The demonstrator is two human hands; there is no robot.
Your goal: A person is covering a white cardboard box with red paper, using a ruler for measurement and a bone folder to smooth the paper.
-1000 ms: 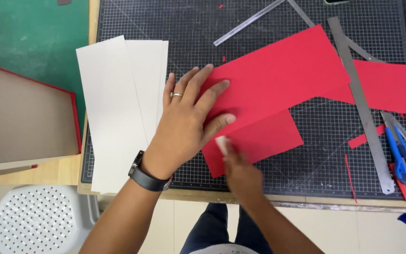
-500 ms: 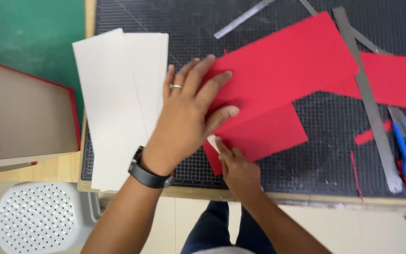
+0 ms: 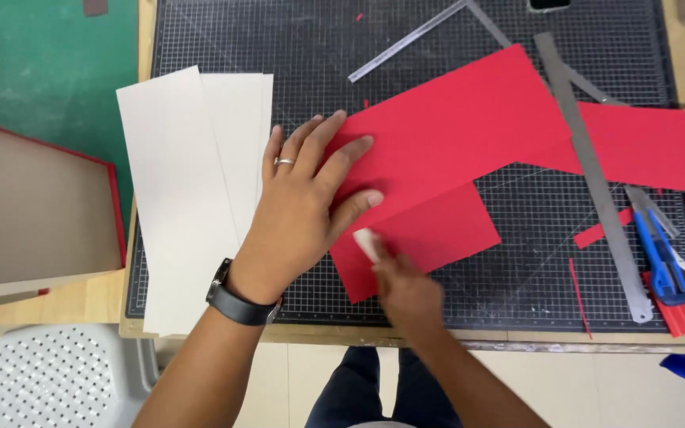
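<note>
left hand (image 3: pixel 303 210) spread flat, pressing the red paper (image 3: pixel 445 150) near the table's front edge; right hand (image 3: pixel 402 289) pinching a small white tool (image 3: pixel 367 244), blurred.

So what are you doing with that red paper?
The left hand lies flat on a big red paper sheet, holding it down on the dark gridded cutting mat. The right hand, blurred, presses a small white tool against the paper's edge. Pale card sheets lie to the left.
</note>
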